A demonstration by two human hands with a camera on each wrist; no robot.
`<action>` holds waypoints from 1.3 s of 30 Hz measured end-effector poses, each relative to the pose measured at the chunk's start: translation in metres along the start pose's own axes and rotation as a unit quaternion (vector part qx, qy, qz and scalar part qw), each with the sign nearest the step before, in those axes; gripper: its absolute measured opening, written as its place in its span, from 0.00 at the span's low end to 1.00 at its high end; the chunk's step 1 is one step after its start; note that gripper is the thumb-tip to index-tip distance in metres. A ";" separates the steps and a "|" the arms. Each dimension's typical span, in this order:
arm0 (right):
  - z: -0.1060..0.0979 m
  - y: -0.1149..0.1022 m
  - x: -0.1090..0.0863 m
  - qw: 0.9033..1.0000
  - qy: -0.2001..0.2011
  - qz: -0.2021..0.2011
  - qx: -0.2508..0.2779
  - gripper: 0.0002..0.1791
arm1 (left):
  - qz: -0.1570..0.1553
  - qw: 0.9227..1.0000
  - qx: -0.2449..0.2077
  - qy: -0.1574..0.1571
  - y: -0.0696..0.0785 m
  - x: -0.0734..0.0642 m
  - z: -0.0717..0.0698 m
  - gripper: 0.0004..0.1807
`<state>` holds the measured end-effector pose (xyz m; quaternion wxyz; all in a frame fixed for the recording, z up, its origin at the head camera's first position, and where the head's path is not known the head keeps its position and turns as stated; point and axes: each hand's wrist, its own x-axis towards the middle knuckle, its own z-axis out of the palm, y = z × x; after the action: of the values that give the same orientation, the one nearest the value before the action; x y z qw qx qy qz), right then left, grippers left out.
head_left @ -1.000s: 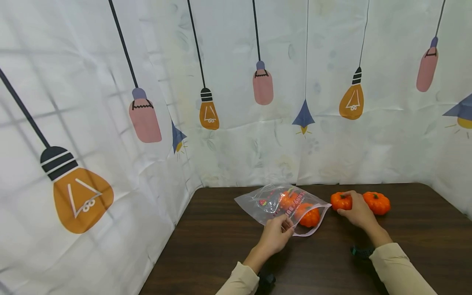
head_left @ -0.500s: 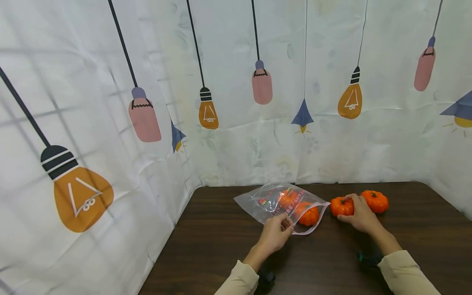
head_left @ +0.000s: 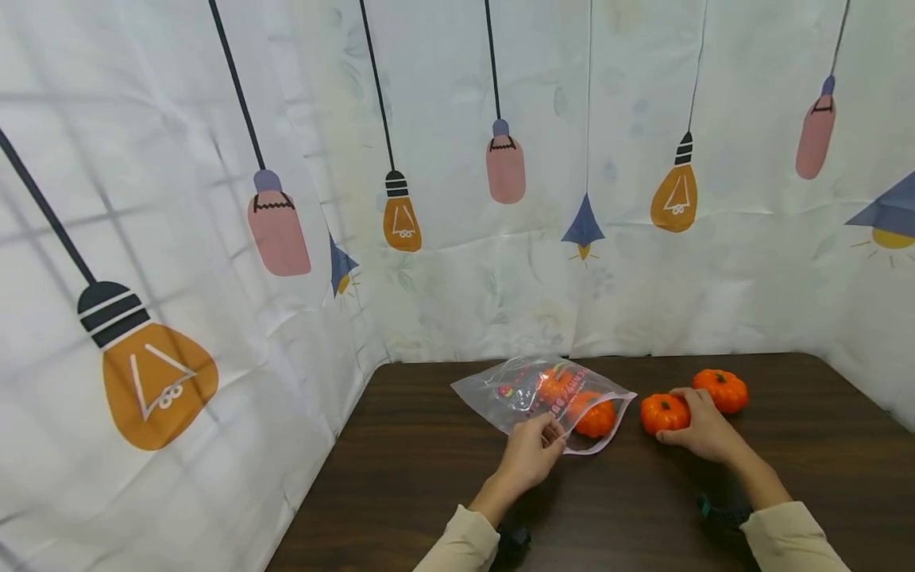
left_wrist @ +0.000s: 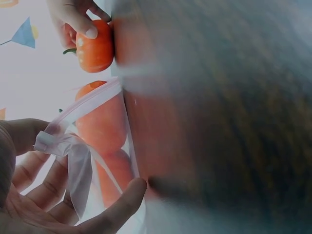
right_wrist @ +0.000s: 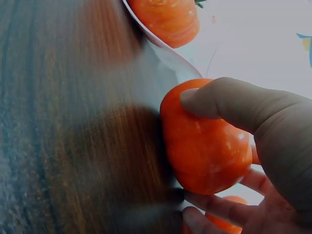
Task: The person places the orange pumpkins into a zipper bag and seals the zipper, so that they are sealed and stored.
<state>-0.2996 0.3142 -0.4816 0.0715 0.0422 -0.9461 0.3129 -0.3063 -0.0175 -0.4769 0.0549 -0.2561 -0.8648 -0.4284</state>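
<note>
The right hand (head_left: 704, 429) is clamped on an orange pumpkin (head_left: 661, 415), thumb at the near side and fingers round the far side; the item sits low at the table (head_left: 400, 461), just beside the mouth of a clear bag (head_left: 482, 395). Whether its underside is off the wood cannot be confirmed. The left hand (head_left: 529, 453) pinches the edge of the mouth, and the pink rim (head_left: 593, 450) gapes toward the right hand. Inside lie a front pumpkin (head_left: 599, 419), close behind the rim, and a rear pumpkin (head_left: 554, 387), deeper in. A fourth pumpkin (head_left: 720, 389) stands behind the right hand. Assessment: the grip appears adequate for a smooth, rounded body; a light, even squeeze should suffice. The left hand ought to lift the upper film until the gap exceeds the pumpkin's height, as a slack lip could catch the green stem (left_wrist: 69, 50) or fold inward. Entry is best made low and square to the mouth, knuckles clear of the film. The front pumpkin crowds the entrance; easing it deeper would likely reduce the risk of it rolling out.
</note>
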 end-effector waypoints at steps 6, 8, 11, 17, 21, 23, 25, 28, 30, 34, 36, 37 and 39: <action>0.001 0.002 -0.002 1.000 -0.011 -0.006 0.010 0.50 | 0.006 1.000 0.003 0.011 -0.002 -0.001 -0.001 0.04; 0.002 0.004 -0.002 1.000 -0.017 -0.005 0.014 0.50 | 0.007 1.000 0.004 0.013 -0.002 -0.002 -0.001 0.04; 0.005 0.006 -0.003 1.000 -0.020 -0.010 0.020 0.50 | 0.006 1.000 0.002 0.013 -0.003 -0.004 0.000 0.05; 0.007 0.006 -0.006 0.999 -0.011 -0.025 0.018 0.50 | 0.004 1.000 0.002 0.014 -0.002 -0.005 -0.001 0.05; 0.006 0.006 -0.008 1.000 -0.018 -0.017 0.014 0.50 | 0.002 1.000 0.007 0.014 -0.001 -0.004 0.000 0.05; 0.005 0.005 -0.008 1.000 -0.022 -0.009 0.016 0.51 | 0.001 1.000 0.010 0.014 -0.001 -0.004 0.000 0.05; 0.003 0.005 -0.009 0.999 -0.028 -0.002 0.021 0.51 | 0.000 1.000 0.012 0.014 -0.001 -0.004 0.000 0.05; -0.001 0.003 -0.009 0.999 -0.032 0.001 0.032 0.50 | 0.005 1.000 0.013 0.019 -0.001 -0.003 0.001 0.05; -0.004 0.000 -0.009 0.999 -0.035 -0.005 0.040 0.49 | 0.008 1.000 0.012 0.023 0.000 -0.003 0.000 0.05; -0.010 -0.009 -0.008 0.997 -0.043 -0.018 0.057 0.47 | 0.014 0.999 0.009 0.031 0.001 -0.002 -0.001 0.05; -0.012 -0.014 -0.008 0.996 -0.048 -0.023 0.068 0.47 | 0.016 0.999 0.007 0.034 0.002 -0.002 -0.002 0.04; -0.013 -0.016 -0.008 0.996 -0.048 -0.025 0.072 0.46 | 0.016 0.999 0.006 0.035 0.003 -0.002 -0.002 0.04; -0.015 -0.021 -0.008 0.995 -0.048 -0.029 0.078 0.46 | 0.018 0.999 0.005 0.037 0.003 -0.001 -0.003 0.05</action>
<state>-0.2878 0.3064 -0.4586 0.0311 0.0898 -0.9195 0.3814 -0.3038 -0.0190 -0.4729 0.0955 -0.2552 -0.8596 -0.4322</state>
